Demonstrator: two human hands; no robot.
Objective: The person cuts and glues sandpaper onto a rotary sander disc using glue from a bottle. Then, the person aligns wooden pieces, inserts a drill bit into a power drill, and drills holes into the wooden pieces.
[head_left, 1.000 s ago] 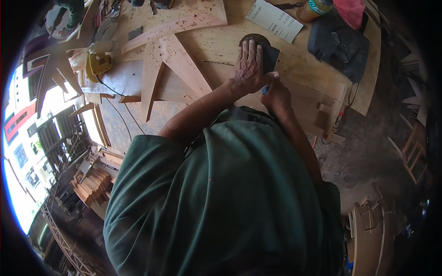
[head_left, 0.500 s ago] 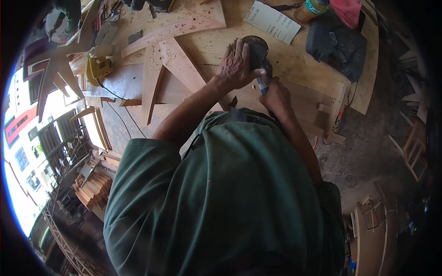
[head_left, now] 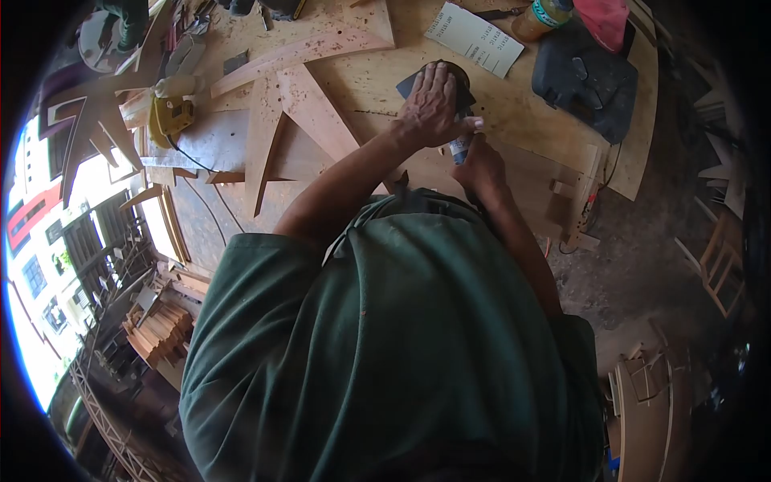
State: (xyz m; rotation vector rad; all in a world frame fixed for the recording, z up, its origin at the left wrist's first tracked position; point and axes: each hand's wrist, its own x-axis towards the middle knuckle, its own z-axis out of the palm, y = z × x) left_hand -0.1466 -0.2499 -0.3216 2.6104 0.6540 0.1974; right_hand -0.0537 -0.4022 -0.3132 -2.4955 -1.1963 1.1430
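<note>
My right hand (head_left: 483, 167) is wrapped round the narrow body of an angle grinder (head_left: 458, 149), whose round dark disc (head_left: 461, 74) lies toward the far side of the workbench. Across the disc my left hand (head_left: 428, 108) rests flat, fingers stretched out and thumb pointing right. From under those fingers sticks the corner of a dark flat sheet (head_left: 406, 85), perhaps sandpaper; the rest of it is hidden. Left of my hands, pale wooden pieces (head_left: 321, 111) dusted with shavings lie at angles to one another.
A yellow power tool (head_left: 170, 119) with a trailing cord sits on the left. Beyond my hands lies a printed paper sheet (head_left: 474, 38). A bottle (head_left: 540, 20), a dark plastic case (head_left: 585, 80) and a red cloth (head_left: 602, 22) are at the right. Someone's green-clothed leg (head_left: 128, 20) shows far left.
My left hand has shifted right, farther over the disc, and its fingers now cover much of it. The dark sheet's corner now shows left of the fingers. My right hand keeps its grip.
</note>
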